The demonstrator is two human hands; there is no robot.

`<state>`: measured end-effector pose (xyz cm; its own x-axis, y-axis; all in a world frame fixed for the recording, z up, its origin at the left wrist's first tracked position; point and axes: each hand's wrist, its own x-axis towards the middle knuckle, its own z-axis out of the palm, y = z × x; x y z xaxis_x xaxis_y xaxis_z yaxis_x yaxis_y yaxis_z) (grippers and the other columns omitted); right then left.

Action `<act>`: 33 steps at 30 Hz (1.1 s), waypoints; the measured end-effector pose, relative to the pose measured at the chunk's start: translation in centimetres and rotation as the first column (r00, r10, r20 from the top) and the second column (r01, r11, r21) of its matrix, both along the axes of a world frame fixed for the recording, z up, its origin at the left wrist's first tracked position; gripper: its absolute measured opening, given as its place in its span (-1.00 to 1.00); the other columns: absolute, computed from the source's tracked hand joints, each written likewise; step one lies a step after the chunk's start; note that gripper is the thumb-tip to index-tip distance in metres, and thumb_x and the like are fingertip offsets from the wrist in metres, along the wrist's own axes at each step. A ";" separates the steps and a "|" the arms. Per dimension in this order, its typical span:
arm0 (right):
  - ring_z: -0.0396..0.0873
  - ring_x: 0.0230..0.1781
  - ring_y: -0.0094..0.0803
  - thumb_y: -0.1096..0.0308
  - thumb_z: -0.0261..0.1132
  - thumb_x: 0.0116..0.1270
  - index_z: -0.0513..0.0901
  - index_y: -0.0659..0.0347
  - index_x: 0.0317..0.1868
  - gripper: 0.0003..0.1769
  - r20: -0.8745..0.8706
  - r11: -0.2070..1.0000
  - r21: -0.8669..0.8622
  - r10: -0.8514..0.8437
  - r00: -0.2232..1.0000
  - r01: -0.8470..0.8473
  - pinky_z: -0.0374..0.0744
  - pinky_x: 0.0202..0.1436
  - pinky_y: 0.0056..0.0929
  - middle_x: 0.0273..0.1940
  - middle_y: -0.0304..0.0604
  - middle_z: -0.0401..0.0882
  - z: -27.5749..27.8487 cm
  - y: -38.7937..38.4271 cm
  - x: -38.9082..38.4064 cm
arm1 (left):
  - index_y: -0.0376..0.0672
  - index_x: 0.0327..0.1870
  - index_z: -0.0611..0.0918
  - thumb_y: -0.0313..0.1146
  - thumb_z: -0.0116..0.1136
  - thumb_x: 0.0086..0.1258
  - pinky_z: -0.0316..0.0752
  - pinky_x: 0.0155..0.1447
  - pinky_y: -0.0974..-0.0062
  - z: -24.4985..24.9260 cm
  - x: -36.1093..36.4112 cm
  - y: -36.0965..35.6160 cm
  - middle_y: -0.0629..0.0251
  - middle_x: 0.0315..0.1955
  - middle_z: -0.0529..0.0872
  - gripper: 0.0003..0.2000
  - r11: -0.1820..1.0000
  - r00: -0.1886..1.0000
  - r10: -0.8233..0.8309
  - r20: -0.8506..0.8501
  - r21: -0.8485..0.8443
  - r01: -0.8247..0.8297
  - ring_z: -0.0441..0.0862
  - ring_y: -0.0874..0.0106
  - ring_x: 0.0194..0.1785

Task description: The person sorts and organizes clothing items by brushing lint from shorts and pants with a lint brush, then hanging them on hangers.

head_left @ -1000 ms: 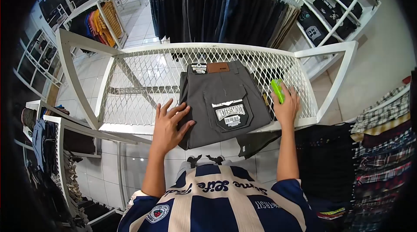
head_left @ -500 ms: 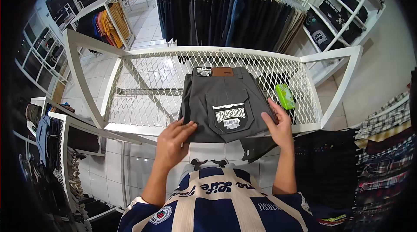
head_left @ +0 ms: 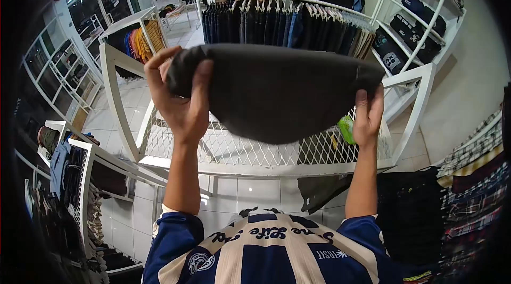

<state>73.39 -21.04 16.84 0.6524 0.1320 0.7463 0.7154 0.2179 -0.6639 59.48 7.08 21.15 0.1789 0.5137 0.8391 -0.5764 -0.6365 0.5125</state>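
Note:
A folded pair of dark grey trousers (head_left: 282, 90) is lifted above the white mesh table, tilted up and slightly blurred. My left hand (head_left: 183, 95) grips its left end, with the thumb on the near side and fingers behind. The right end is pinched in my right hand (head_left: 368, 116), its thumb on the near face. The labels and back pocket are out of sight. Close behind my right hand, a green packet (head_left: 346, 130) rests on the white mesh table (head_left: 250, 152), partly covered.
Another dark garment (head_left: 322, 192) hangs low under the table's front edge. Behind stands a rail of dark trousers (head_left: 271, 23). Shelves with rolled black garments (head_left: 410, 28) are at right, plaid shirts (head_left: 468, 193) nearer me. A white rack (head_left: 88, 177) is at left.
Both hands have raised the folded trousers off the mesh table and tipped them, so the labelled face no longer shows. My left hand went up and left; my right hand rose too.

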 end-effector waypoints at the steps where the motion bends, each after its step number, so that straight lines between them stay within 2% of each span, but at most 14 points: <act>1: 0.54 0.18 -0.48 0.19 0.28 0.63 0.51 0.34 0.31 -0.55 -0.004 1.000 -0.001 -0.002 1.000 0.002 0.47 0.28 -0.48 0.14 -0.19 0.59 0.1 -0.1 -0.1 | -0.25 0.23 0.48 -0.42 0.43 0.44 0.52 0.17 0.53 0.1 0.3 0.1 0.21 -0.08 0.66 -0.56 0.999 0.999 0.047 -0.024 -0.012 -0.047 0.63 0.48 -0.01; 3: 0.56 0.12 -0.52 0.14 0.21 0.67 0.52 0.36 0.29 -0.55 -0.121 0.990 -0.134 0.022 0.992 -0.038 0.49 0.24 -0.52 0.11 -0.18 0.65 0.2 -0.2 0.0 | -0.26 0.23 0.47 -0.34 0.41 0.48 0.51 0.18 0.50 -0.3 1.3 1.0 0.18 -0.03 0.61 -0.56 0.994 0.988 0.109 -0.107 0.002 -0.109 0.63 0.43 0.03; 7: 0.60 -0.08 -0.56 0.05 0.30 0.61 0.56 0.43 0.37 -0.40 -0.307 0.954 -0.290 -0.163 0.938 0.071 0.54 0.05 -0.55 -0.09 -0.18 0.73 -3.2 1.0 2.8 | -0.27 0.29 0.44 -0.18 0.39 0.49 0.57 0.17 0.32 -5.0 4.3 2.5 -0.08 0.13 0.63 -0.48 0.983 0.855 -0.074 -0.512 -0.183 -0.024 0.67 0.25 0.11; 8: 0.70 -0.11 -0.36 -0.06 0.33 0.55 0.56 0.45 0.37 -0.29 -0.258 0.839 -0.499 -0.383 0.887 0.217 0.60 0.04 -0.39 -0.15 -0.06 0.77 -5.9 0.4 5.0 | -0.27 0.35 0.42 -0.12 0.37 0.50 0.59 0.18 0.24 -6.9 5.2 3.0 -0.17 0.19 0.61 -0.42 0.968 0.753 -0.140 -0.643 -0.251 -0.034 0.69 0.14 0.14; 11: 0.64 0.11 0.16 -0.07 0.30 0.50 0.54 0.33 0.42 -0.29 0.188 0.352 -0.792 -0.637 0.747 0.499 0.59 0.16 -0.04 0.12 0.20 0.65 -10.6 -2.1 5.7 | -0.21 0.58 0.28 -0.01 0.36 0.45 0.56 0.27 0.03 -14.1 4.9 3.4 -0.35 0.31 0.47 -0.20 0.982 0.593 0.187 -0.783 0.163 -0.094 0.59 -0.18 0.27; 14: 0.52 0.24 0.18 0.02 0.32 0.48 0.46 0.02 0.54 -0.31 0.485 0.006 -0.773 -0.638 0.598 0.634 0.49 0.28 0.04 0.19 0.21 0.53 -13.6 -5.3 4.3 | -0.16 0.37 0.59 -0.08 0.37 0.47 0.40 0.47 0.06 -16.7 1.8 1.5 -0.11 0.33 0.57 -0.46 0.981 0.603 0.043 -0.797 0.148 0.125 0.49 -0.12 0.43; 17: 0.48 0.22 0.20 0.09 0.32 0.48 0.42 -0.09 0.58 -0.31 0.194 0.143 -0.918 -0.650 0.735 0.369 0.45 0.31 0.08 0.19 0.23 0.49 -15.8 -6.9 4.1 | -0.08 0.37 0.62 -0.14 0.30 0.52 0.19 0.60 -0.02 -17.9 -0.8 -1.4 -0.01 0.43 0.52 -0.54 0.948 0.553 0.053 -0.832 0.215 0.234 0.28 -0.09 0.58; 21: 0.49 0.12 0.13 0.19 0.29 0.50 0.40 -0.01 0.59 -0.33 0.396 0.107 -0.813 -0.618 0.679 0.572 0.44 0.29 0.08 0.08 0.19 0.48 -16.4 -6.2 3.1 | 0.02 0.51 0.50 0.00 0.06 0.62 -0.09 0.65 -0.27 -20.2 -2.2 -2.6 0.04 0.58 0.33 -0.48 0.909 0.465 0.142 -0.874 0.301 0.288 0.08 -0.02 0.69; 23: 0.50 0.11 0.12 0.23 0.30 0.48 0.41 0.05 0.57 -0.33 0.288 0.303 -0.783 -0.597 0.749 0.543 0.45 0.28 0.07 0.07 0.20 0.49 -12.8 -2.7 -0.4 | 0.02 0.54 0.46 0.00 0.01 0.63 -0.09 0.65 -0.27 -20.2 -2.2 -2.8 0.04 0.59 0.32 -0.46 0.893 0.452 0.200 -0.869 0.351 0.280 0.08 -0.01 0.69; 24: 0.51 0.11 0.11 0.25 0.33 0.44 0.44 0.09 0.55 -0.32 0.061 0.482 -0.807 -0.505 0.861 0.341 0.47 0.27 0.04 0.10 0.22 0.49 -10.7 -0.5 -2.7 | 0.03 0.58 0.42 0.01 -0.04 0.65 -0.09 0.65 -0.27 -20.1 -2.3 -2.8 0.04 0.59 0.30 -0.45 0.866 0.440 0.261 -0.859 0.410 0.286 0.08 0.00 0.69; 28: 0.53 0.17 0.08 0.16 0.47 0.32 0.63 0.02 0.40 -0.38 0.151 0.641 -0.756 -0.022 0.988 0.130 0.50 0.28 -0.02 0.16 0.12 0.54 -13.7 6.8 -9.6 | 0.03 0.61 0.36 -0.01 -0.08 0.65 -0.02 0.62 -0.28 -20.3 -2.2 -2.8 0.04 0.61 0.27 -0.42 0.833 0.425 0.327 -0.844 0.470 0.292 0.12 -0.02 0.67; 30: 0.53 0.13 0.01 0.07 0.46 0.33 0.66 -0.04 0.37 -0.40 0.326 0.352 -0.865 -0.148 0.934 0.358 0.48 0.21 0.01 0.17 0.03 0.56 -12.8 4.7 -7.2 | 0.03 0.61 0.37 -0.01 -0.08 0.64 0.00 0.61 -0.28 -20.3 -2.1 -2.8 0.04 0.60 0.28 -0.43 0.833 0.423 0.336 -0.842 0.475 0.284 0.15 -0.02 0.66; 31: 0.51 0.10 -0.04 0.01 0.43 0.35 0.68 -0.02 0.35 -0.42 0.336 0.318 -0.857 -0.253 0.907 0.406 0.44 0.17 0.01 0.15 -0.03 0.59 -11.9 3.1 -4.9 | 0.03 0.60 0.38 -0.01 -0.08 0.64 0.00 0.61 -0.28 -20.3 -2.1 -2.8 0.04 0.60 0.29 -0.43 0.834 0.421 0.336 -0.843 0.474 0.284 0.16 -0.02 0.66; 33: 0.49 0.06 -0.07 0.16 0.46 0.34 0.64 0.12 0.36 -0.40 0.430 0.095 -0.833 -0.511 0.745 0.546 0.44 0.21 -0.09 0.07 -0.01 0.61 -11.7 0.1 -0.3 | 0.04 0.59 0.39 0.00 -0.07 0.63 -0.01 0.62 -0.27 -20.3 -2.2 -2.9 0.05 0.59 0.30 -0.44 0.841 0.419 0.330 -0.846 0.465 0.277 0.16 -0.02 0.65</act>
<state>73.05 -20.92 5.11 0.8448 0.3169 0.4312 0.3963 -0.9120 -0.1060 57.32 4.20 0.82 0.9429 0.1312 0.3062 0.0258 -0.9451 0.3256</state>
